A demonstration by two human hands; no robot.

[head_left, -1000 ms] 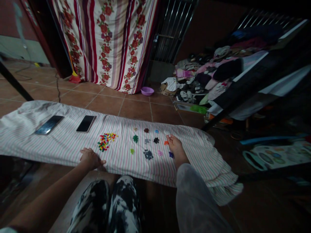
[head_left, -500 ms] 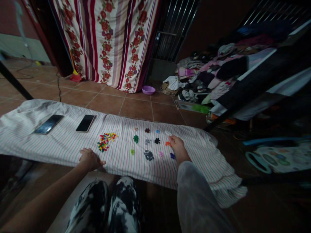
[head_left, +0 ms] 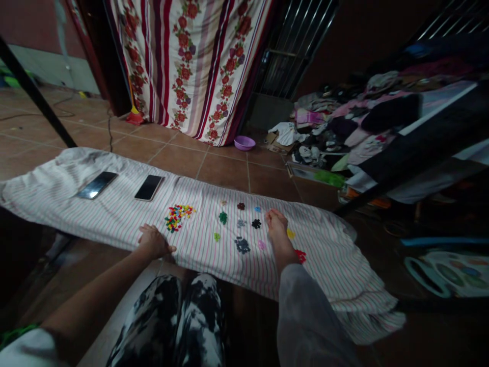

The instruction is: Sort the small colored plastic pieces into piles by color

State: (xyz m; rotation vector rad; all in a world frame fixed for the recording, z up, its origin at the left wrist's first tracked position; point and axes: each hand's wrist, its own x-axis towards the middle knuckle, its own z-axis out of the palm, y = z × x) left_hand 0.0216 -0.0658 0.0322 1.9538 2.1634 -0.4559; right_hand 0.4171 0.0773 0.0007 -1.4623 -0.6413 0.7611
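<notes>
My left hand [head_left: 153, 241] rests on the near edge of the striped cloth [head_left: 202, 250], fingers apart, holding nothing. Just beyond it lies a mixed heap of small coloured pieces [head_left: 179, 216]. My right hand [head_left: 277, 222] is over the cloth at the right with its fingers pinched together; what they hold, if anything, is too small to name. Small single-colour piles lie left of it, among them black [head_left: 256, 224], dark green [head_left: 223, 217] and dark grey [head_left: 242, 245]. Yellow [head_left: 291, 233] and red [head_left: 300, 255] pieces show to its right, partly hidden by my wrist.
Two phones [head_left: 98, 185] [head_left: 148, 188] lie on the cloth at the left. Beyond, on the tiled floor, are a purple basin [head_left: 244, 143] and heaped clothes [head_left: 344, 120]. A floral curtain [head_left: 198, 66] hangs behind. Dark bars slant at both sides.
The view has shifted, moving the scene mostly rightward. My right hand has moved slightly away from me on the cloth, uncovering yellow and red pieces. My left hand stays at the near edge.
</notes>
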